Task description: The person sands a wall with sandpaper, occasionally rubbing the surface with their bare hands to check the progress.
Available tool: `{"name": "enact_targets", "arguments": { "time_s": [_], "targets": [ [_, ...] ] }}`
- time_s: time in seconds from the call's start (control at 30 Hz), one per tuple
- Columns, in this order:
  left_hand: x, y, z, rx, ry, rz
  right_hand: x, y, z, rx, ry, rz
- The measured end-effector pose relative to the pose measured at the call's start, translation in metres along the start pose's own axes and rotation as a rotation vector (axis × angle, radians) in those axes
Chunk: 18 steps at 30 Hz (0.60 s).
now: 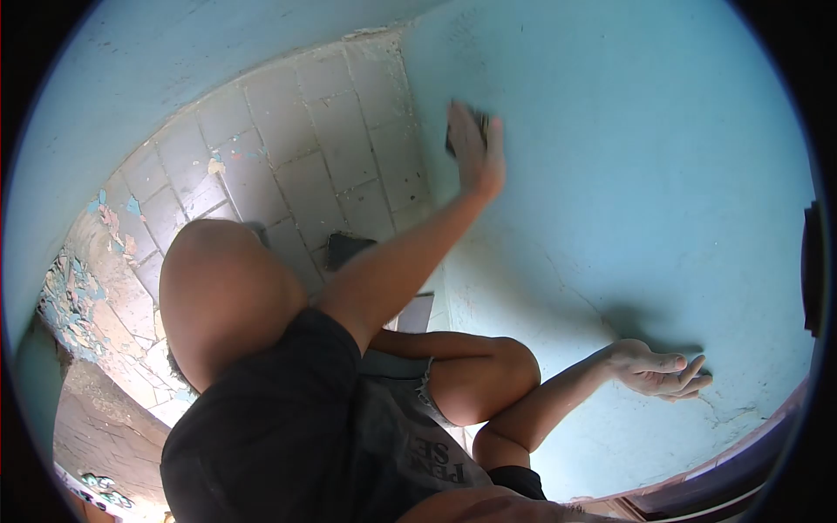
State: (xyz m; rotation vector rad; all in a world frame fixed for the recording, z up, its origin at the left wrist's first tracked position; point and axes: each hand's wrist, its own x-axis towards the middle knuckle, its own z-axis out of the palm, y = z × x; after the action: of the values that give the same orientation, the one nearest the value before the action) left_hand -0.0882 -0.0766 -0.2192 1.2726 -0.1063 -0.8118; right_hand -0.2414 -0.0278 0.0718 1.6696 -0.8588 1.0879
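Note:
My left hand (479,166) is stretched out to the light blue wall (610,192), its fingers closed over a small dark, flat-edged block (452,141). Most of that block is hidden under the fingers, and I cannot tell its kind. Lower along the same wall, my right hand (649,370) is held palm up, fingers loosely spread and nothing in them. Its shadow falls on the wall just above it. A fine crack runs down the paint to the left of this hand.
My bent knees (231,288) take up the middle. Worn floor tiles (283,122) meet the wall in a corner. Paint flakes (78,288) lie heaped at left. A dark piece (349,249) sits on the floor beside my left arm. A dark object (813,266) shows at the right edge.

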Motion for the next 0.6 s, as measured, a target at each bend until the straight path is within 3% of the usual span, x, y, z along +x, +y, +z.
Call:
{"name": "enact_targets", "arguments": {
  "time_s": [0.03,0.13,0.23,0.3,0.4,0.53,0.6],
  "targets": [
    [-0.04,-0.006,0.004,0.021,-0.018,-0.121,-0.001,-0.002,0.004,-0.02,0.028,-0.006],
    [-0.161,0.014,0.014,0.167,-0.265,0.032,0.0,-0.007,0.008,0.119,0.064,-0.013],
    [-0.12,0.02,0.021,0.137,-0.14,0.023,0.001,0.0,0.005,0.095,0.051,-0.077],
    [-0.042,-0.012,0.009,-0.031,0.019,-0.124,0.001,-0.001,0.004,0.099,0.045,-0.048],
    [-0.025,-0.024,-0.008,0.005,-0.005,-0.23,0.002,-0.002,0.004,0.092,0.024,-0.037],
    [-0.137,0.025,0.016,0.041,-0.225,-0.152,-0.001,-0.002,0.009,0.072,0.006,-0.059],
    [-0.121,0.007,0.019,0.048,-0.138,-0.099,0.001,0.001,0.004,0.062,-0.002,-0.072]
  ]
}}
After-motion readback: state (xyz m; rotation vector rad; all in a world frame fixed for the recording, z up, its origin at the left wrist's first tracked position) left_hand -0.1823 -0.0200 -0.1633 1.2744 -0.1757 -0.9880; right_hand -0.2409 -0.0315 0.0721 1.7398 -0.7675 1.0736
